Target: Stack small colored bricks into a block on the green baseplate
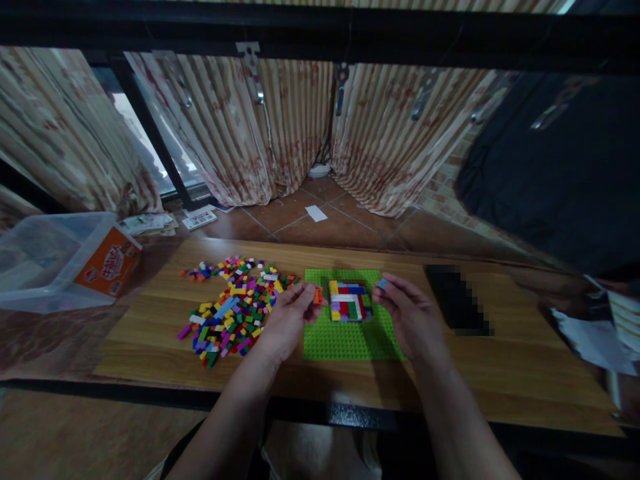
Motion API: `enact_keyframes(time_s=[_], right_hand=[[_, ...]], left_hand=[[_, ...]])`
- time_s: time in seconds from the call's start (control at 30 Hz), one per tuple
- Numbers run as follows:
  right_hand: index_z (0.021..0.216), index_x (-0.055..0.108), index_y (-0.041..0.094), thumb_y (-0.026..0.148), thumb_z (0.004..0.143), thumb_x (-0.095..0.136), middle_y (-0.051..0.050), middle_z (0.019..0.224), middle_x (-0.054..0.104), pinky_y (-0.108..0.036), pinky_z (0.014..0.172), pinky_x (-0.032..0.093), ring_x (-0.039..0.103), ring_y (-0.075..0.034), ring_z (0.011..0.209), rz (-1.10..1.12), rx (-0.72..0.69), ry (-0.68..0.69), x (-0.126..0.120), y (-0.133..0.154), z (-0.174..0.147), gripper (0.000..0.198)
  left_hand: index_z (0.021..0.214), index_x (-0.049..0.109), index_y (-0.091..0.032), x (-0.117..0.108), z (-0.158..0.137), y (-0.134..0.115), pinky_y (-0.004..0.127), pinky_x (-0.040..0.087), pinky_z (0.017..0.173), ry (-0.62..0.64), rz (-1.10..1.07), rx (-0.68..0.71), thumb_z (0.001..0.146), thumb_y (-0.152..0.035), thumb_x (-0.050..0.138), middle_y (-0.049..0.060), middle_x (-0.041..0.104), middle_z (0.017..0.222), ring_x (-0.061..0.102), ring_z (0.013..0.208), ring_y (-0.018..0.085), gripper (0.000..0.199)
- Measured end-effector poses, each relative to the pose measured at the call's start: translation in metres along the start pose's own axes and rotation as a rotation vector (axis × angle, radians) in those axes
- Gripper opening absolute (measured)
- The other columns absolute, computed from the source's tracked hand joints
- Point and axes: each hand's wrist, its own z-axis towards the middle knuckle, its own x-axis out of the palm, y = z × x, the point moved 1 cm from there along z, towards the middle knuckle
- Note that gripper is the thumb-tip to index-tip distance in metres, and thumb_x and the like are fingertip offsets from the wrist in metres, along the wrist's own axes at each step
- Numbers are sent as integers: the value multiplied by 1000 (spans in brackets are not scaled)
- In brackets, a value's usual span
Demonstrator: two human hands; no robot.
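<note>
My left hand [294, 312] pinches an orange toy brick [318, 295] over the left edge of the green baseplate [345, 343]. Between thumb and fingers of my right hand [407, 310] is a small blue toy brick [383, 284], held above the plate's right side. A low multicoloured brick structure [349, 300] sits on the plate between both hands, with yellow, white, red, blue and green bricks showing. Neither held brick appears to touch it. A loose heap of mixed bricks [237, 310] lies on the table left of my left hand.
The wooden table [155, 333] carries everything. A dark, pixelated flat object [455, 300] lies right of my right hand. At the far left stands a clear plastic box [55, 260] with an orange label. Papers [595, 327] lie beyond the table's right end; curtains [295, 127] hang behind.
</note>
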Motion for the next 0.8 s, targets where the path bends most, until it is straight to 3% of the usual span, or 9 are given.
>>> enact_keyframes(time_s=[0.1,0.27,0.47,0.67,0.8], right_hand=[[83,74,21,29,63,82,0,78,71,-32,72,58,67,-14,71,-13,-2,-83,-9,-2,8,23],[84,73,21,29,58,84,2,77,71,-28,73,56,66,-12,71,-29,47,-111,-16,-7,13,30],[88,73,19,37,60,78,-1,76,72,-33,68,54,64,-16,68,-242,11,-118,-24,-19,24,34],[88,73,21,40,66,69,-5,90,76,-41,86,51,68,-22,86,-429,-74,-32,-15,-30,43,29],[86,74,21,36,71,64,-5,86,76,-37,82,51,68,-22,83,-535,-68,68,-4,-30,47,23]], left_hand=[[83,64,-14,-4,1,-1,18,38,52,-47,-20,-29,72,-42,74,2,66,70,52,54,6,32],[88,66,-13,-2,-2,-4,20,41,56,-58,-37,-50,68,-33,77,3,67,71,56,58,8,30],[85,65,-13,-3,-1,-5,21,39,53,-57,8,-36,66,-37,77,2,67,68,54,55,8,33],[85,65,-12,-4,0,-4,21,39,52,-54,96,-51,67,-39,76,2,66,69,55,55,9,34],[88,65,-13,-6,2,-4,21,39,52,-60,110,-62,66,-40,76,2,67,70,55,55,9,37]])
